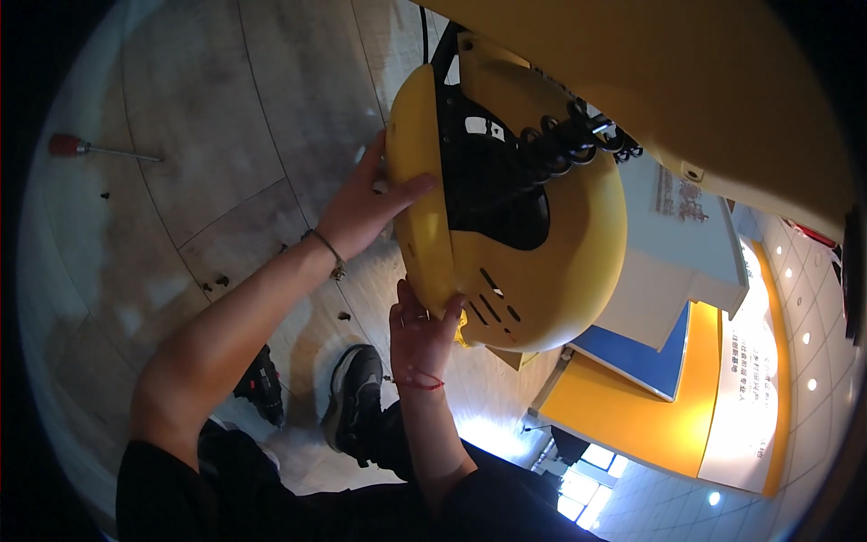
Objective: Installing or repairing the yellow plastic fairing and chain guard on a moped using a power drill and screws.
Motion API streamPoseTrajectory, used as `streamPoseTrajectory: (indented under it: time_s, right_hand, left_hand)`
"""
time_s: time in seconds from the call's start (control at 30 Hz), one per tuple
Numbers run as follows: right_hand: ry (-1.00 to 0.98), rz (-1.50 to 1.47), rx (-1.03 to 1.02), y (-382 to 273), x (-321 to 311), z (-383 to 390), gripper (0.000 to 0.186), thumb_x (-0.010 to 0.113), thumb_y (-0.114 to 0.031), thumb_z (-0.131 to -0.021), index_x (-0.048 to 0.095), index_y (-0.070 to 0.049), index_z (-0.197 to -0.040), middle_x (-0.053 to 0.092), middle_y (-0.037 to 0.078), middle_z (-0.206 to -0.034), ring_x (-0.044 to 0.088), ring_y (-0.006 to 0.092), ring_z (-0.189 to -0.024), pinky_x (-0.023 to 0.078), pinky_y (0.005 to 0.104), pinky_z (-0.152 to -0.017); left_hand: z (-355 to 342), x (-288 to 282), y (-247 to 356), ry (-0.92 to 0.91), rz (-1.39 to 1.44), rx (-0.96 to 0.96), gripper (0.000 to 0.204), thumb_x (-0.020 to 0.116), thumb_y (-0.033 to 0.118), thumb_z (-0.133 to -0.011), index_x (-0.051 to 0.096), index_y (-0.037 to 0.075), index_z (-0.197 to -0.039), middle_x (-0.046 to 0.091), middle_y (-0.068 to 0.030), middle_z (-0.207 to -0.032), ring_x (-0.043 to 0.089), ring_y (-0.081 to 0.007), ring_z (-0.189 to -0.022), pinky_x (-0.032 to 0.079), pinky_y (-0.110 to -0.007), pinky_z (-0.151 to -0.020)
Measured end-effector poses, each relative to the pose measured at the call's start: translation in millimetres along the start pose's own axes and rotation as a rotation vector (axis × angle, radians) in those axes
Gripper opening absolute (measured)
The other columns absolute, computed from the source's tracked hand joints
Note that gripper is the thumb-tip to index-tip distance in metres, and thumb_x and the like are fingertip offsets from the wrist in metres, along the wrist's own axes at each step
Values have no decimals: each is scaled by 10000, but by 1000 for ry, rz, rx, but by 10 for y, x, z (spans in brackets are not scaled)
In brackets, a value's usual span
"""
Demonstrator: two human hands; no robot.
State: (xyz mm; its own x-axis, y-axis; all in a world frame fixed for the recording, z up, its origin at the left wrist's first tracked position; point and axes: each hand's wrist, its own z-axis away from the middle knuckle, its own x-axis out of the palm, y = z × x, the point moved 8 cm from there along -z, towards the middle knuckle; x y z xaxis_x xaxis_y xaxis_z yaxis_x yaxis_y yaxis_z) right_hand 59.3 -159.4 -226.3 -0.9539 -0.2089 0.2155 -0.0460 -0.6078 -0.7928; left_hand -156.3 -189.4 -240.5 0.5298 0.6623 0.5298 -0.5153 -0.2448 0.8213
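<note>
A large rounded yellow housing (578,262) fills the middle, with short dark slots and a black recessed part (510,217). Against its left side sits a curved yellow plastic cover (420,135). My left hand (366,208) grips the cover's outer side, thumb on its front edge and fingers partly hidden behind it. Lower down, my right hand (423,330) is closed round the cover's bottom end, near a small bright yellow piece (461,330). A black coil (560,144) stretches from the recess toward the upper right.
On the wood-look floor lie a red-handled screwdriver (68,145), several small dark screws (221,281) and a black-and-red power drill (262,387). My shoe (355,397) stands below my hands. A big yellow panel (686,72) overhangs the top right; a white box-like stand (673,253) is behind the housing.
</note>
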Motion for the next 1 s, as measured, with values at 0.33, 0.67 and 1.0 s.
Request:
streamPoseTrajectory:
  time_s: [0.33,0.67,1.0]
  right_hand:
    - [10,3,-31,-39,51,-17,621,564,-577,-854,456,-117,-1257,567,65,-1170,519,215,-1118,387,305,-879]
    - [-127,-120,287,286,8,237,408,578,-297,-869,502,-119,-1229,558,60,-1200,500,239,-1147,399,359,-942]
    - [-564,673,793,171,478,909,922,444,-664,-859,180,4,-1436,225,222,-1469,319,375,-1324,353,524,-1032]
  left_hand:
    - [-53,23,-50,-12,41,-58,960,725,474,-758,226,24,-1445,454,-162,-1342,472,-236,-1208,412,-348,-972]
    - [1022,-770,-334,-30,227,-182,447,657,252,-817,517,75,-1202,562,13,-1051,510,-93,-912,420,-274,-795]
    - [2089,-422,1044,-391,-1003,791,671,705,279,-750,409,137,-1334,475,-81,-1338,589,-148,-914,478,-289,-752]
